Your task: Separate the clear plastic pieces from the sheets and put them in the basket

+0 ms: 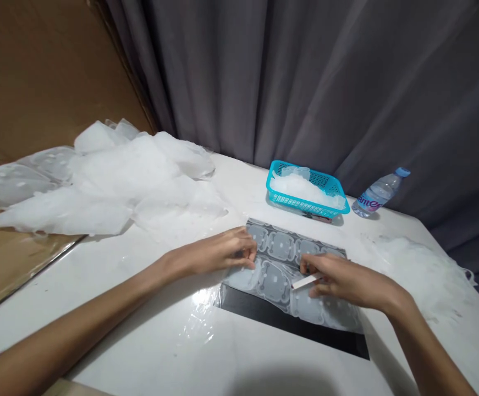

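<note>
My right hand's (348, 283) grip is clenched on a thin white strip (304, 282), held between thumb and fingers, its free end pointing left and lying low over the translucent sheet (278, 269). The heel of that hand rests on the sheet's right part. My left hand (223, 252) sits at the sheet's left edge with its fingertips drawn together and touching the film; I cannot tell whether that grip pinches the film or only presses on it.

The sheet carries rows of rounded, cut-out shapes and lies flat between my two hands on a black mat (297, 324), which shows as a dark band along the sheet's near side. The mat lies on the white table (160, 352), near its middle, with a loose piece of clear film just left of the mat's near corner.

Beyond the sheet stands a teal plastic basket (288, 201) holding white film pieces (301, 187). To its right, near the table's far edge, a clear water bottle (377, 193) with a blue cap lies tilted. A big heap of translucent film (119, 176) covers the table's far left, and a smaller heap of scraps (424, 269) lies to the right, past my right wrist. A grey curtain (325, 82) hangs behind the table, with brown cardboard (37, 71) at the left.
</note>
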Demonstrator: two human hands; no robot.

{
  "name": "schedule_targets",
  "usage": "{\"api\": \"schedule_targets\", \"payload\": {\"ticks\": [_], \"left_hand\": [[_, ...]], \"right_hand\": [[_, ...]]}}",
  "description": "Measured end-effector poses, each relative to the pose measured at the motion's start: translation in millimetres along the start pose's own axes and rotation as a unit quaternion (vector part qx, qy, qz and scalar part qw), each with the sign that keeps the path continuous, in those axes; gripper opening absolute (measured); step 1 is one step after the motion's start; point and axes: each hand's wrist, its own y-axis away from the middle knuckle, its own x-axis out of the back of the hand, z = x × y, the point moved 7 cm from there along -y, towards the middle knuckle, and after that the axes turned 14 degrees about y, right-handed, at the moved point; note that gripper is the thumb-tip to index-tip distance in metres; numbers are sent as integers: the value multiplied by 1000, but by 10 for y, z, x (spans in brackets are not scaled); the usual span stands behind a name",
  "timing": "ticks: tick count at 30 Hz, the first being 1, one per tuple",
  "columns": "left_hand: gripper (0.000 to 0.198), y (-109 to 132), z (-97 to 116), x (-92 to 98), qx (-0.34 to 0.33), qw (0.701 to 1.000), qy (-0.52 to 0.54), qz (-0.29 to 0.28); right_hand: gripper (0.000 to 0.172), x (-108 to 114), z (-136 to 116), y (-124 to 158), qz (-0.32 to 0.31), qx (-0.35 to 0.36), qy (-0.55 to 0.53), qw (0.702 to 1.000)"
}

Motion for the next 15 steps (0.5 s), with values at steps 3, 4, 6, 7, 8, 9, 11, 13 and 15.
{"api": "schedule_targets", "payload": {"ticks": [3,4,6,7,8,9,11,13,15], "left_hand": [[24,42,-2,31,7,999,11,33],[32,59,-17,45,17,999,24,40],[48,82,-57,64,45,997,49,33],[51,89,-73,75,60,996,61,24],[49,92,-88,94,76,994,72,18],[42,93,-99,118,89,992,85,14],[31,91,-110,161,106,989,107,8],[34,89,-125,172,113,986,119,-7],[37,89,-150,150,113,986,117,-26]], "right_hand": [[15,-14,-17,216,69,14,-27,997],[13,-21,-58,302,81,23,-33,996],[9,-84,-192,480,64,43,-48,996],[9,-141,-278,565,37,54,-55,996],[11,-205,-369,645,5,66,-61,996],[17,-267,-457,712,-24,80,-66,994],[29,-349,-601,780,-58,108,-79,989],[24,-343,-674,728,-50,131,-99,985],[14,-231,-654,562,12,133,-106,985]]}}
